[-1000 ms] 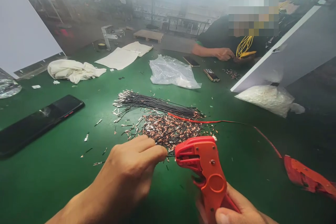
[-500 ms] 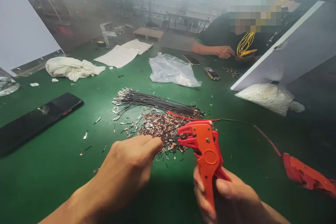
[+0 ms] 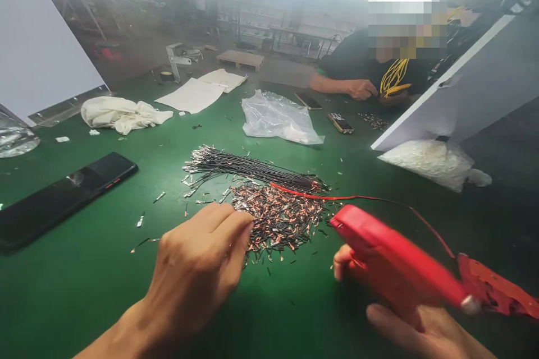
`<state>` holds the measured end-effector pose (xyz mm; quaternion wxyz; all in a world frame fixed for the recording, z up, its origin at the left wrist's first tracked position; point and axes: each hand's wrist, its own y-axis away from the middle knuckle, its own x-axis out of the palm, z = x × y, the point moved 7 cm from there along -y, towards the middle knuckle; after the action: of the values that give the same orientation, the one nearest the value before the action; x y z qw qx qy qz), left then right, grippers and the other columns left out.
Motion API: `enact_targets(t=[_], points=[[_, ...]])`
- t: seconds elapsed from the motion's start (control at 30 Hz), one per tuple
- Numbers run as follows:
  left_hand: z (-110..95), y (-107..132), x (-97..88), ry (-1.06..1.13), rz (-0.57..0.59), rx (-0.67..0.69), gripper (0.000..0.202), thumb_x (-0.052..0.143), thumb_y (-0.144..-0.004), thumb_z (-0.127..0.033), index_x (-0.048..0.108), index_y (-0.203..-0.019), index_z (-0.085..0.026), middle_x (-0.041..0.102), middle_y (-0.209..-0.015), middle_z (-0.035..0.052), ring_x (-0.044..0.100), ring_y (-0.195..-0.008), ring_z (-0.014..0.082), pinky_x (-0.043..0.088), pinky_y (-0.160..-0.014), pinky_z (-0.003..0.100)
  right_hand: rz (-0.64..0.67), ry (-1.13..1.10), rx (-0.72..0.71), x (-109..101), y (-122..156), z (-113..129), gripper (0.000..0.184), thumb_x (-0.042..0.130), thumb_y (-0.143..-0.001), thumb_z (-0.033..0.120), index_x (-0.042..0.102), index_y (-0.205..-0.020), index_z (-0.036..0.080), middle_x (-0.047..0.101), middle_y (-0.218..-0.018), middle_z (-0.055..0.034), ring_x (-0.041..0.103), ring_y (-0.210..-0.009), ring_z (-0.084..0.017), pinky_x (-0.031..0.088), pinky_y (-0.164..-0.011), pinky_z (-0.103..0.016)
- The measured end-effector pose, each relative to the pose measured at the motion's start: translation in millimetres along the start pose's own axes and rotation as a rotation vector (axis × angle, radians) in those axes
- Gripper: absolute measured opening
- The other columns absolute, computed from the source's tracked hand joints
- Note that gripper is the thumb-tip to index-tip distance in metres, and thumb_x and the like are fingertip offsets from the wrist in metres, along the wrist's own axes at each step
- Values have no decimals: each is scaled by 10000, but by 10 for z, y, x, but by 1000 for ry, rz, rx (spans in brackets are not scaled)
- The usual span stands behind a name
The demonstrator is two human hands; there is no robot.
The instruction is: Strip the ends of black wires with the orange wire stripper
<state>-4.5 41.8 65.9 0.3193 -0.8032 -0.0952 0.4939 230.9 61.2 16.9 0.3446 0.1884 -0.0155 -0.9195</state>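
Left hand [image 3: 197,275] sits at the desk's near edge, fingers [image 3: 236,230] bunched tight and touching the pile of copper offcuts [image 3: 282,219] mid-desk; can't tell whether anything is pinched. Right hand [image 3: 408,325], near-right corner, is wrapped around the red wire stripper [image 3: 396,261], which is blurred and tilted flat, its nose just beside the pile. The black wire bundle [image 3: 252,167] lies right behind. The small device [image 3: 340,122] toward the far edge has markings too small to read.

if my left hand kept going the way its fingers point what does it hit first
The left hand points at the pile of stripped wire bits, right by its edge, so it would likely meet that pile first; the bundle of black wires lies beyond it.
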Motion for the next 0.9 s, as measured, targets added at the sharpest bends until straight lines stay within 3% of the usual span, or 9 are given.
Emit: enact_targets(t=[0.1,0.2,0.33,0.43,0.63,0.77,0.83,0.9], points=[[-8,-8,-30,-10,-36,11,77,569,-900,-120,636,-896,-158,618,-735,10,555,-686,139,434,-633,275,19,366,-100,63,-71,67,285,614,-841,323,561,-1101,217,601,-1010,-102,567,-880,-271,465,-756,-387],[-41,-2,-5,19,-37,42,80,574,-889,-91,631,-885,-148,614,-742,22,529,-705,150,413,-642,292,46,706,-275,273,-123,89,381,656,-739,188,562,-1108,164,616,-982,-109,546,-876,-280,434,-788,-433],[-93,30,106,34,-2,73,102,569,-877,-75,639,-857,-145,629,-745,35,501,-702,162,386,-646,312,55,885,-346,490,-149,9,426,727,-736,297,569,-1103,149,628,-1004,-100,544,-896,-290,413,-820,-470],[-118,58,179,24,7,90,122,558,-873,-81,643,-818,-149,624,-722,36,493,-687,167,370,-638,314,33,940,-347,547,-146,25,460,741,-767,437,577,-1076,138,622,-1036,-120,543,-914,-296,428,-826,-475],[-76,63,257,10,2,88,177,531,-876,-88,624,-742,-156,580,-665,23,466,-656,165,358,-635,312,37,880,-256,539,-149,58,438,712,-800,477,595,-1072,154,602,-1063,-123,524,-919,-295,455,-806,-476],[-47,62,293,-46,5,96,215,503,-891,-95,623,-725,-162,568,-653,15,455,-650,163,345,-640,315,47,795,-280,478,-189,77,559,691,-779,587,604,-1114,149,598,-1032,-126,519,-911,-289,459,-813,-496],[-47,70,309,-76,12,109,230,494,-893,-96,617,-713,-168,560,-648,12,449,-650,164,339,-645,318,-1,753,-364,442,-198,167,451,656,-842,508,614,-1108,146,609,-1022,-130,528,-954,-297,443,-855,-516],[-53,80,318,-104,19,122,239,492,-893,-98,608,-697,-171,551,-644,12,443,-651,167,334,-648,323,-59,665,-469,428,-163,306,215,582,-919,288,614,-1096,171,636,-999,-110,549,-990,-279,402,-928,-529]])
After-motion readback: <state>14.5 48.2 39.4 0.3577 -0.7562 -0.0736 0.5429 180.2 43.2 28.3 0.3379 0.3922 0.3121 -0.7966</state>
